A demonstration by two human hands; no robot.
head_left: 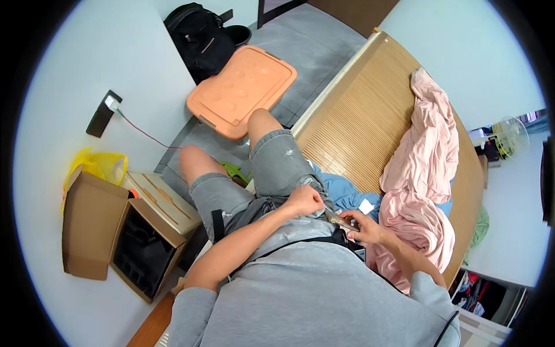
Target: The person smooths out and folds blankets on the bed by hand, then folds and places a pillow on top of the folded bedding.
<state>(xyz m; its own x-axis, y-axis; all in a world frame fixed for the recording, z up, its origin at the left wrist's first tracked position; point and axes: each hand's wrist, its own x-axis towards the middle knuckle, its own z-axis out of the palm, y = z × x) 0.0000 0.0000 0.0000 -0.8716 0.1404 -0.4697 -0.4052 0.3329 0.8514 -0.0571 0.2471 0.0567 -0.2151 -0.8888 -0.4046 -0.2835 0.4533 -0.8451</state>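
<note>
A thin, hard-looking object (342,222) with a mottled, glossy surface sits in the right hand (365,226), held narrowly between thumb and fingers just above the lap; its exact kind is unclear. The left hand (304,200), just left of it and apart from it, is curled into a loose fist; whether it holds anything cannot be told. Crumpled pink fabric (421,144) and smoother blue cloth (342,189) lie at right on a ribbed, woven tan mat (358,110). At left, an open cardboard box (163,223) holds a flat, glossy black panel (142,250), near a thin yellow bag (110,166). An orange plastic bin (245,87) with rounded corners stands far off. At near right, an open drawer (491,301) contains rumpled red and dark clothes (478,295).
</note>
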